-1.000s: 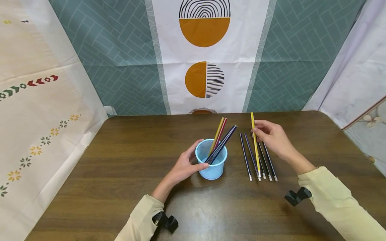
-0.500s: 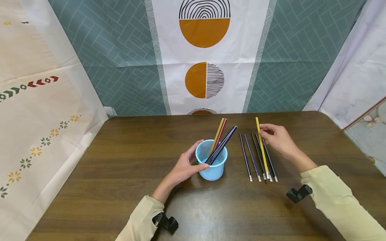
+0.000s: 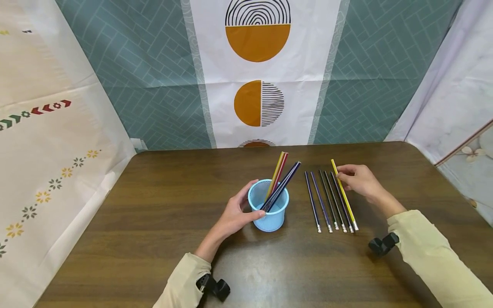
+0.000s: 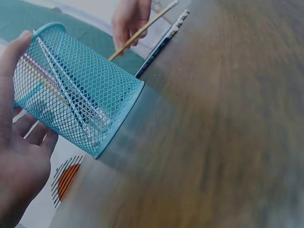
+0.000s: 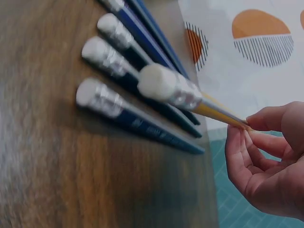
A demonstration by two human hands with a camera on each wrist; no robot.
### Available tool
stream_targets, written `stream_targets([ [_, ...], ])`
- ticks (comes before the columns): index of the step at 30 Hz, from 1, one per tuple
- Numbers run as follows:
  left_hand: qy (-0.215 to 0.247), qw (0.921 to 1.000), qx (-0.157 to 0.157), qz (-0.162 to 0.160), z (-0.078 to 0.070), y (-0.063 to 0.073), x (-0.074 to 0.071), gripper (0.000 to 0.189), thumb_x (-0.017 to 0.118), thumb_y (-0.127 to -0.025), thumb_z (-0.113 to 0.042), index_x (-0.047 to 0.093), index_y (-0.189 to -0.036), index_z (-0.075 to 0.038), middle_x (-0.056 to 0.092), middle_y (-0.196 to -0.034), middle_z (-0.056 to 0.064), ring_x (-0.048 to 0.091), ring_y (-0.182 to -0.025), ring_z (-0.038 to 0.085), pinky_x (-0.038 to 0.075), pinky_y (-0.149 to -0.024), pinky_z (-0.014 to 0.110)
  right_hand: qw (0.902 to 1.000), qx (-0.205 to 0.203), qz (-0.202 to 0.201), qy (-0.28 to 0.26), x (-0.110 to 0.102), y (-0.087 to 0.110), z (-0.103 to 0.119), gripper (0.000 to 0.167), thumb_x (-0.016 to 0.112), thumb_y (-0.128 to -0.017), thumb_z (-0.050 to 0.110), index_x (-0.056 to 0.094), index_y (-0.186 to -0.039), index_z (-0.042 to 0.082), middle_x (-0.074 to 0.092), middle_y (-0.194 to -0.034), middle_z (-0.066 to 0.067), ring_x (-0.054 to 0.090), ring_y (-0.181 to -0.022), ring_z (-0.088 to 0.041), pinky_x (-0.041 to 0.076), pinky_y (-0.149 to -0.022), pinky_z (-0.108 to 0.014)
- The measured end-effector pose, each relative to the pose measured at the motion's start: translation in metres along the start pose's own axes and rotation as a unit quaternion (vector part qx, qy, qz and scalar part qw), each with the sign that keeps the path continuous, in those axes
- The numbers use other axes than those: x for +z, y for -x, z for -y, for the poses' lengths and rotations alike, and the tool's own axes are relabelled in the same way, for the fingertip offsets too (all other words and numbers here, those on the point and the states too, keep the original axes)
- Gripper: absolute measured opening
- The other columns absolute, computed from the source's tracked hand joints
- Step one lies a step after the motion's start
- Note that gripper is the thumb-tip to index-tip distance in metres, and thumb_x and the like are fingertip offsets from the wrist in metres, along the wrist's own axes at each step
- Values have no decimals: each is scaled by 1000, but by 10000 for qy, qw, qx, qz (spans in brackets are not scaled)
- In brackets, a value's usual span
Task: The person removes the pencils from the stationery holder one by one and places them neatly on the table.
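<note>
Slanting just left of the right hand [image 3: 359,181], pinched: yellow pencil [image 3: 345,196]

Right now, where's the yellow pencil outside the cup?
Head view, right of centre: yellow pencil pinched by the right hand, at the right end of the dark pencils, cup off to its left.

My head feed looks forward and down over the table [image 3: 165,201], while both wrist feeds watch tilted and way closer, sharing the yellow pencil [image 3: 344,195].
</note>
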State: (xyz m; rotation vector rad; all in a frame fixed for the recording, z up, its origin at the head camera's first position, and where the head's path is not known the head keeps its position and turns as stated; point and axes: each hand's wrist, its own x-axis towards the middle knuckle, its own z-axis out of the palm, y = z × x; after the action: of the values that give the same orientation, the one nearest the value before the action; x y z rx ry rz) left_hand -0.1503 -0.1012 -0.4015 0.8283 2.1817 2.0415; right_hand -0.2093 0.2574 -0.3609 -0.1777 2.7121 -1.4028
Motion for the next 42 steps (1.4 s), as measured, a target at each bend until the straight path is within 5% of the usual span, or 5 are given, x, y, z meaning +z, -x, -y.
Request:
stream_targets([
  [19,473,9988,12,-91,3,1,3,85,80,-80,-23,34,-147,0,48,-138,19,44,-127,31,28,-109,49,9983,461,340,-96,-5,-7,-26,39,50,-96,2,45,-125,-23,62,-99,-24,59,-80,-14,56,-66,-33],
  [42,555,9984,15,-88,5,1,5,85,79,-81,-18,30,-147,5,46,-140,21,42,-128,32,27,-110,47,9978,511,128,398,-1,-2,-33,34,50,-99,5,51,-124,-18,61,-103,-27,60,-78,-19,56,-64,-31],
])
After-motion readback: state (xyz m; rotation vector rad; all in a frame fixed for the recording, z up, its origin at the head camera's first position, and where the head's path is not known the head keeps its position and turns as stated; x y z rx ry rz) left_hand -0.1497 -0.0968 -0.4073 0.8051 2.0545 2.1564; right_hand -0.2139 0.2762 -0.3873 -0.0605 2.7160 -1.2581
